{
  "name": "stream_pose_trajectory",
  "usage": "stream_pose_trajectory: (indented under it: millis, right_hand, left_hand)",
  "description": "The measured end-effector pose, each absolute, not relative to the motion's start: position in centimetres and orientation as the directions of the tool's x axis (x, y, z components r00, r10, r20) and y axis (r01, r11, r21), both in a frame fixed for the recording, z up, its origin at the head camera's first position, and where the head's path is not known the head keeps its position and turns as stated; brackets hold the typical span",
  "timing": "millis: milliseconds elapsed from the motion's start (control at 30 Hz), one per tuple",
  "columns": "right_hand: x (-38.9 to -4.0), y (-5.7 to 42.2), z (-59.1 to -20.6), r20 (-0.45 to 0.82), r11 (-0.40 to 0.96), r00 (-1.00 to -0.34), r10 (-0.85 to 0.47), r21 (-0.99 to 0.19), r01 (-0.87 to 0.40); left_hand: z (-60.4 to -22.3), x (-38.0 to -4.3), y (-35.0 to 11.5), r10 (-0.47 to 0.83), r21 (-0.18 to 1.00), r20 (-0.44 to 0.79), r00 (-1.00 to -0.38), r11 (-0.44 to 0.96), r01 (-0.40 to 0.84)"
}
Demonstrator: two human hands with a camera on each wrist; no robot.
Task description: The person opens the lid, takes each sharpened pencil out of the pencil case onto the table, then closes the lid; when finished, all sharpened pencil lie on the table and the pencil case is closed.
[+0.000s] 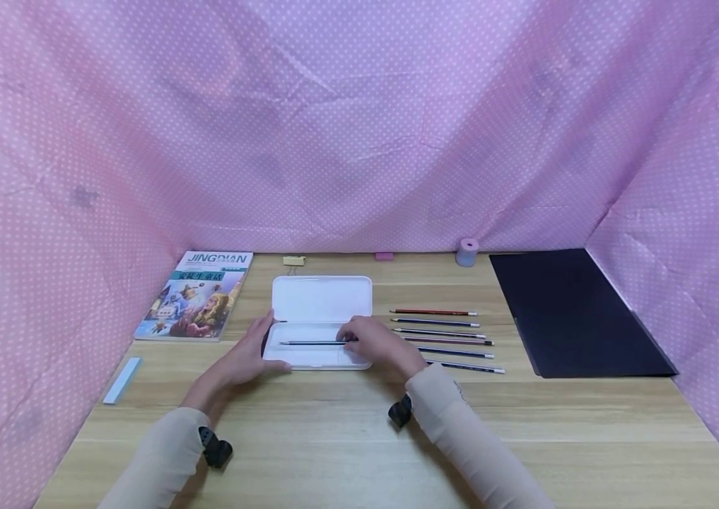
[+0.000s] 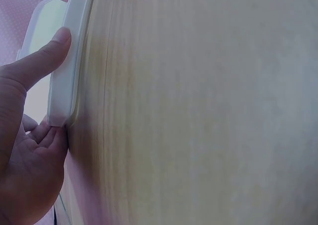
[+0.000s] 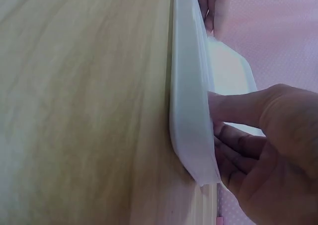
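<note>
A white pencil case (image 1: 322, 298) lies open on the table, its lid tipped back to the far side. My left hand (image 1: 246, 360) holds its left end, the thumb at the front rim and the fingers round the side. The left wrist view shows that thumb against the case's front wall (image 2: 67, 78). Inside the tray, my right hand (image 1: 380, 344) pinches a dark pencil (image 1: 311, 343) near its right end; the tip points left. In the right wrist view the case wall (image 3: 190, 76) hides the pencil, and the thumb and fingers reach over the rim.
Several pencils (image 1: 442, 332) lie in a row right of the case. A black sheet (image 1: 582, 314) is farther right. Behind stand a binder clip (image 1: 294, 261), a pink eraser-like block (image 1: 384, 256) and a small cylindrical sharpener-like item (image 1: 466, 253). Left are a magazine (image 1: 196, 297) and a light-blue strip (image 1: 122, 380).
</note>
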State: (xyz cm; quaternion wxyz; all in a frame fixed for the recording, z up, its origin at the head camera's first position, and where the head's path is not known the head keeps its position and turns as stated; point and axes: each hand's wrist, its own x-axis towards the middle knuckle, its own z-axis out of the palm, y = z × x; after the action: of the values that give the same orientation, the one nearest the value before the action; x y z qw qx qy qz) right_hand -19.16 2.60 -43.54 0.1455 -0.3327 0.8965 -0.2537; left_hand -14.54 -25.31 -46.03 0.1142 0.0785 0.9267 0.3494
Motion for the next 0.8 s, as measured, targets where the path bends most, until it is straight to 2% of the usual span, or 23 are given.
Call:
stream_pose_trajectory:
  millis: [267, 600, 800]
  right_hand:
    - [-19.3, 2.6, -43.7, -0.094, 0.637, -0.743, -0.663, -0.592, -0.493]
    - [-19.2, 3.4, -44.0, 0.017, 0.575, -0.761, -0.649, -0.645, -0.504]
    - [-18.9, 5.6, -43.3, 0.042, 0.538, -0.785, -0.619, -0.704, -0.463]
  left_hand:
    - [-45.9, -14.5, -25.3, 0.223, 0.668, -0.167, -0.960, 0.742, 0.056]
    - [-46.1, -14.5, -25.3, 0.232, 0.666, -0.148, -0.961, 0.742, 0.076]
    - [-46.1, -14.5, -25.4, 0.236, 0.666, -0.143, -0.961, 0.742, 0.083]
